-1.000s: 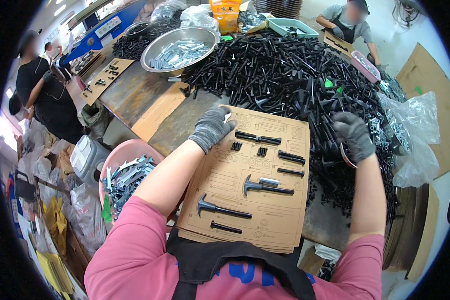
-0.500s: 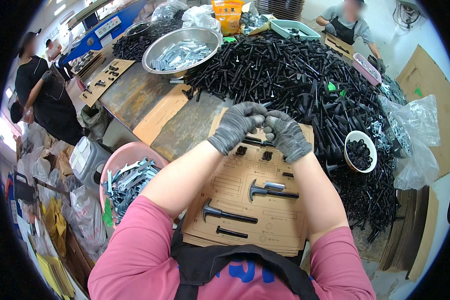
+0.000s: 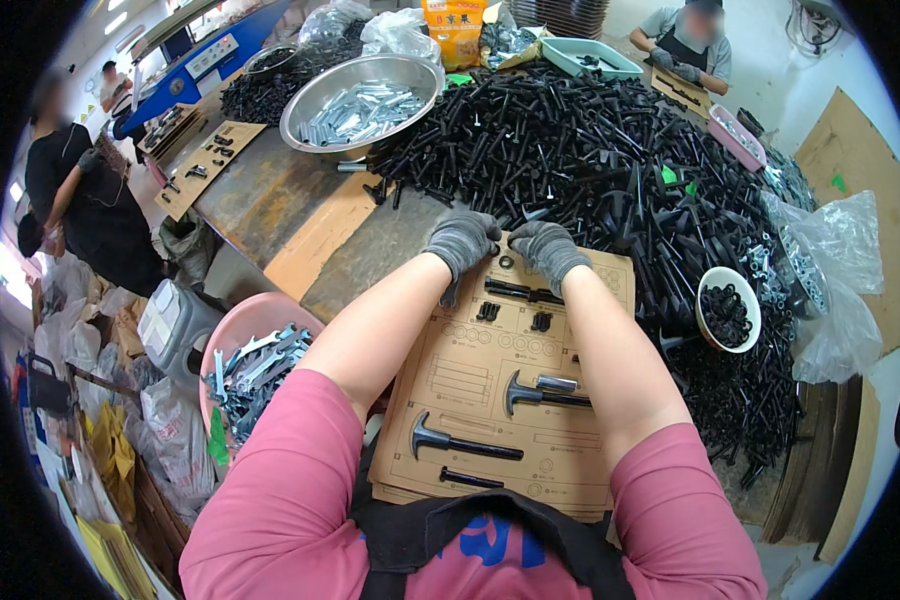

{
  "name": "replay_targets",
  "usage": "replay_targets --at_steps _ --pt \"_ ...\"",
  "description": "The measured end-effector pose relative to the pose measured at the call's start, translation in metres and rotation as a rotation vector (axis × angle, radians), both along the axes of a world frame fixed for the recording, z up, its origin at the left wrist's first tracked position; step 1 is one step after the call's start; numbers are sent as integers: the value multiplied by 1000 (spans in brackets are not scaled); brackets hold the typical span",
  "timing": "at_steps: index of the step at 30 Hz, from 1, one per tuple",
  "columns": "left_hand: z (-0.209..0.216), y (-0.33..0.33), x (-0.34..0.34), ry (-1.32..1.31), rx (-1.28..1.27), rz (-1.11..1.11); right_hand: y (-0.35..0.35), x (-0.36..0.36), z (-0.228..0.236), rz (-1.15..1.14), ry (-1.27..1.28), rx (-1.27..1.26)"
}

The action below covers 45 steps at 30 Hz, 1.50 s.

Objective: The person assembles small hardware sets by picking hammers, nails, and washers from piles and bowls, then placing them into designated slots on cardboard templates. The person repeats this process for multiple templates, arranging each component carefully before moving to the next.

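My left hand (image 3: 460, 245) and my right hand (image 3: 547, 248), both in grey gloves, rest at the far edge of a printed cardboard sheet (image 3: 450, 400). The fingers of each are bent and drawn together; what they hold, if anything, is hidden. On the cardboard between them lies a small black ring (image 3: 507, 262). Just nearer are long black rods (image 3: 507, 289) and two groups of short black pieces (image 3: 488, 312). Lower down are two black hammer-shaped parts with curved heads (image 3: 465, 443), a silver tube (image 3: 557, 383) and a black bolt (image 3: 471, 478).
A large heap of black bolts (image 3: 530, 130) covers the table beyond and right. A steel bowl of silver tubes (image 3: 432, 100) stands far left, a white bowl of black rings (image 3: 755, 320) right, a pink basin of wrenches (image 3: 210, 345) left. Co-workers stand far left and far right.
My hands, earlier together over the cardboard, have parted and lowered to its far edge. A black ring now shows between them. The far-right person's hand has drawn back to their own board.
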<state>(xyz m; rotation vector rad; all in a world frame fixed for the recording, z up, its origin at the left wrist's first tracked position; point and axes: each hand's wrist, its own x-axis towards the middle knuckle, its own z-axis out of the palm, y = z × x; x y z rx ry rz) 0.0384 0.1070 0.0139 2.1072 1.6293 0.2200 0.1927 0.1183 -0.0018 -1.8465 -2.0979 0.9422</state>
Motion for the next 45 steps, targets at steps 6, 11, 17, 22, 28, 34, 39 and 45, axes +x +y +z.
replay_targets --at_steps 6,11,17,22,28,34,39,45 --pt "-5 1 -2 121 118 -30 -9 -1 4 61 -138 99" --pt "7 -15 12 323 106 -77 -31 39 19 71 -8 384" --pt "0 -12 10 333 156 -140 -81 159 73 -35 -175 622" --pt "8 -16 16 252 89 -37 -115 248 101 -291 -567 471" --pt "11 -16 23 417 111 -54 -101 252 95 -334 -693 31" --pt "-9 2 9 392 127 -152 -93 262 78 -174 -500 75" --pt "-6 -2 5 398 179 -273 -92 279 75 -175 -580 158" --pt "-10 2 -1 242 103 -229 -92 261 89 -279 -658 284"
